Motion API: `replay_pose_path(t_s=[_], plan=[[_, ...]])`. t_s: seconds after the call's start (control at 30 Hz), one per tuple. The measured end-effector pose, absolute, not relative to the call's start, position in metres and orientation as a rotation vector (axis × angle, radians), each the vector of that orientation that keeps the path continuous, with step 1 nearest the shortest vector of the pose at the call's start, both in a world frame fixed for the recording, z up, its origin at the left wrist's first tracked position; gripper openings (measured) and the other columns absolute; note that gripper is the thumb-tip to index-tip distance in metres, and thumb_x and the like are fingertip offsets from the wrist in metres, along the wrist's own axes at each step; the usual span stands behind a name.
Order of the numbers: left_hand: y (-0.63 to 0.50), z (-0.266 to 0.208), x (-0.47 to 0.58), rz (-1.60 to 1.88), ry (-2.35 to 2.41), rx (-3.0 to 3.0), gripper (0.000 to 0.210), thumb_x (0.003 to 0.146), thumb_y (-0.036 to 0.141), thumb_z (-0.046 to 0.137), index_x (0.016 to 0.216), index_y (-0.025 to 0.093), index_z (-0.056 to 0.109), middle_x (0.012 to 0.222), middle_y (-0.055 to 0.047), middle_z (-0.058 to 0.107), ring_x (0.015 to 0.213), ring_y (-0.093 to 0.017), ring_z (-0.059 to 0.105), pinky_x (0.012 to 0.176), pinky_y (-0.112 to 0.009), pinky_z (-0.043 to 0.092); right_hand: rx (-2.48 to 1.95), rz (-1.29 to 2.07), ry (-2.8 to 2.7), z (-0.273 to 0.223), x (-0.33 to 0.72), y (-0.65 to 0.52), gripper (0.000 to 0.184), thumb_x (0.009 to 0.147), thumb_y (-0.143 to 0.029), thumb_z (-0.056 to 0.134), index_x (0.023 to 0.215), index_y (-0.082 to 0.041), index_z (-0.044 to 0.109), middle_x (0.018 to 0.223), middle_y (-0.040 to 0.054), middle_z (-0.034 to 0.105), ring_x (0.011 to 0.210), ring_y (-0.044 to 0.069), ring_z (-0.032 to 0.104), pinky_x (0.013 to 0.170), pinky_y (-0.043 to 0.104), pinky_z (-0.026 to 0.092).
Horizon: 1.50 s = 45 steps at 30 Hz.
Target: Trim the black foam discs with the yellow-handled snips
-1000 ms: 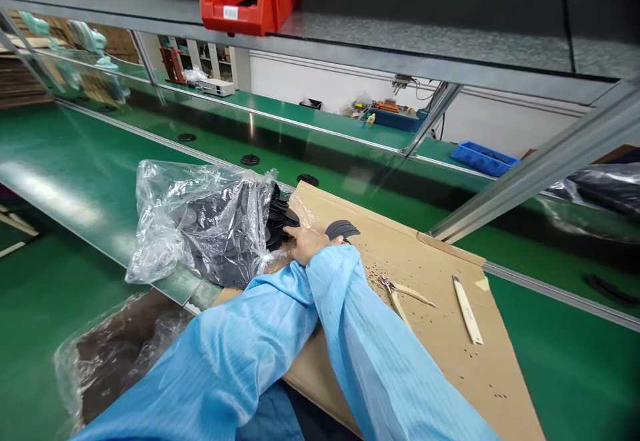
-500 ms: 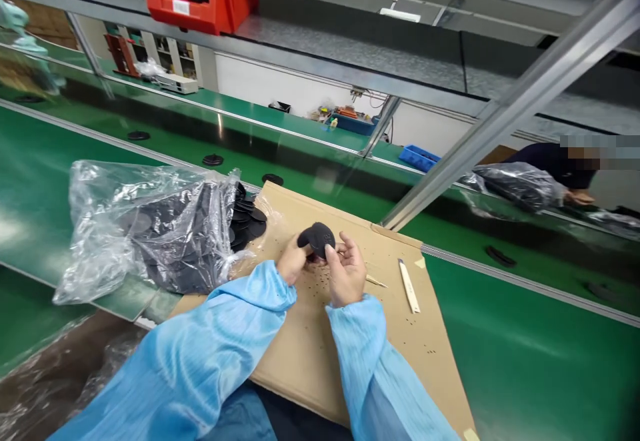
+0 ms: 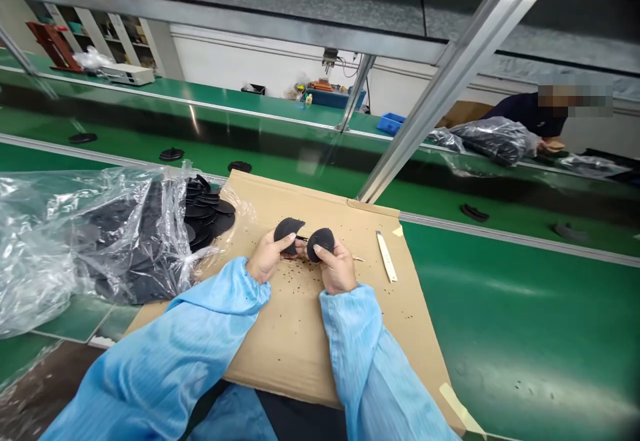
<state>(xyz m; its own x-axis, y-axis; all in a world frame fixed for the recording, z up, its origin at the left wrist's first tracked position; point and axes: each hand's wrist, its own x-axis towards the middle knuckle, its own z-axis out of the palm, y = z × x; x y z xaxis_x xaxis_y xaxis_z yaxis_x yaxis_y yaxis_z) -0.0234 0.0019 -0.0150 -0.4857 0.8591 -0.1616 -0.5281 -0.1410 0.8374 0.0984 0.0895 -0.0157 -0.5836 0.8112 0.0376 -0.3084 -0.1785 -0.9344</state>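
Observation:
Over a cardboard sheet (image 3: 293, 374), my left hand (image 3: 265, 258) is closed on a black round disc (image 3: 287, 230), thumb on its face. A second black disc (image 3: 320, 242) is pinched in my right hand (image 3: 340, 269), its thumb across the lower edge. The two discs stand side by side with a narrow gap, where a thin dark strip shows; I cannot tell what it is. Fingers behind the discs are partly hidden. Small black bits lie scattered below my hands. Beyond my right hand are a thin pointed tool (image 3: 358, 259) and a cream-handled cutter (image 3: 386, 256).
Left of the cardboard lies a clear plastic bag (image 3: 135, 241) with many black discs spilling from its mouth. A slanted metal post (image 3: 425, 101) rises beyond the cardboard. Black pieces sit on the green belt (image 3: 305, 184). A co-worker (image 3: 530, 111) bends over bags at the far right.
The discs, overlapped before, are now apart, one in each hand. My left hand has come round to grip its disc from the side. The view has shifted right and down.

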Motion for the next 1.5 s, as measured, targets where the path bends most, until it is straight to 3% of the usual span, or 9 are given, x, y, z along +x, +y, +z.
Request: replay_pose_path(t_s=[0.17, 0.33, 0.4, 0.5, 0.7, 0.97, 1.17, 1.37, 1.5], plan=[[0.001, -0.011, -0.022, 1.816, 1.11, 0.428, 0.049, 0.062, 0.034, 0.083, 0.1, 0.011, 0.063, 0.083, -0.008, 0.068, 0.071, -0.02, 0.065, 0.062, -0.026, 0.05, -0.676, 1.805, -1.243, -0.017, 0.103, 0.09, 0.033, 0.058, -0.031, 0.08, 0.074, -0.017, 0.054, 0.074, 0.0009, 0.065, 0.073, 0.017, 0.061, 0.075, 0.032, 0.05], [0.0, -0.01, -0.021, 1.804, 1.103, 0.466, 0.051, 0.063, 0.033, 0.081, 0.107, 0.011, 0.063, 0.088, -0.009, 0.068, 0.076, -0.021, 0.065, 0.067, -0.029, 0.051, -0.62, 1.84, -1.273, -0.014, 0.102, 0.088, 0.056, 0.057, -0.032, 0.082, 0.105, -0.02, 0.056, 0.093, 0.004, 0.068, 0.08, 0.019, 0.063, 0.064, 0.03, 0.052], [-0.001, -0.011, -0.021, 1.794, 1.099, 0.476, 0.051, 0.064, 0.031, 0.08, 0.108, 0.012, 0.063, 0.087, -0.009, 0.068, 0.077, -0.021, 0.065, 0.069, -0.029, 0.052, -0.623, 1.824, -1.278, -0.014, 0.101, 0.087, 0.051, 0.06, -0.036, 0.08, 0.103, -0.017, 0.06, 0.096, 0.0064, 0.067, 0.083, 0.021, 0.063, 0.063, 0.03, 0.052], [-0.003, -0.011, -0.021, 1.781, 1.095, 0.509, 0.047, 0.064, 0.029, 0.08, 0.104, 0.012, 0.063, 0.087, -0.008, 0.068, 0.078, -0.02, 0.065, 0.069, -0.029, 0.052, -0.68, 1.747, -1.255, -0.016, 0.1, 0.088, 0.039, 0.064, -0.04, 0.077, 0.089, -0.015, 0.061, 0.084, 0.0054, 0.068, 0.074, 0.017, 0.062, 0.062, 0.028, 0.051], [-0.002, -0.011, -0.016, 1.752, 1.145, 0.623, 0.05, 0.064, 0.034, 0.082, 0.103, 0.011, 0.062, 0.086, -0.007, 0.066, 0.072, -0.017, 0.063, 0.065, -0.028, 0.053, -0.735, 1.714, -1.422, -0.017, 0.099, 0.084, 0.043, 0.067, -0.047, 0.076, 0.09, -0.016, 0.059, 0.064, -0.0008, 0.061, 0.052, 0.011, 0.056, 0.045, 0.02, 0.041], [-0.001, -0.015, -0.016, 1.748, 1.205, 0.651, 0.056, 0.065, 0.041, 0.082, 0.108, 0.01, 0.063, 0.1, -0.011, 0.066, 0.079, -0.019, 0.064, 0.063, -0.027, 0.056, -0.712, 1.58, -1.591, -0.019, 0.1, 0.084, 0.041, 0.073, -0.044, 0.072, 0.099, -0.014, 0.066, 0.072, 0.0013, 0.063, 0.049, 0.009, 0.051, 0.046, 0.022, 0.042], [0.0, -0.018, -0.018, 1.74, 1.3, 0.627, 0.057, 0.065, 0.044, 0.081, 0.107, 0.01, 0.063, 0.096, -0.011, 0.067, 0.077, -0.021, 0.064, 0.06, -0.028, 0.055, -0.713, 1.516, -1.696, -0.025, 0.101, 0.085, 0.046, 0.076, -0.047, 0.068, 0.108, -0.014, 0.064, 0.071, 0.0014, 0.062, 0.053, 0.012, 0.051, 0.049, 0.024, 0.043], [-0.002, -0.02, -0.02, 1.743, 1.128, 0.767, 0.045, 0.068, 0.036, 0.082, 0.101, 0.009, 0.067, 0.098, -0.01, 0.067, 0.092, -0.021, 0.062, 0.085, -0.031, 0.05, -0.74, 1.227, -2.11, -0.016, 0.109, 0.085, 0.047, 0.085, -0.059, 0.051, 0.075, -0.014, 0.064, 0.068, 0.0038, 0.061, 0.064, 0.016, 0.054, 0.059, 0.026, 0.042], [-0.003, -0.02, -0.022, 1.719, 1.105, 0.757, 0.043, 0.066, 0.036, 0.083, 0.097, 0.01, 0.068, 0.096, -0.009, 0.067, 0.09, -0.021, 0.061, 0.086, -0.032, 0.047, -0.635, 1.223, -2.255, -0.013, 0.114, 0.088, 0.056, 0.088, -0.061, 0.041, 0.06, -0.015, 0.055, 0.059, 0.0021, 0.053, 0.059, 0.014, 0.05, 0.056, 0.025, 0.037]])
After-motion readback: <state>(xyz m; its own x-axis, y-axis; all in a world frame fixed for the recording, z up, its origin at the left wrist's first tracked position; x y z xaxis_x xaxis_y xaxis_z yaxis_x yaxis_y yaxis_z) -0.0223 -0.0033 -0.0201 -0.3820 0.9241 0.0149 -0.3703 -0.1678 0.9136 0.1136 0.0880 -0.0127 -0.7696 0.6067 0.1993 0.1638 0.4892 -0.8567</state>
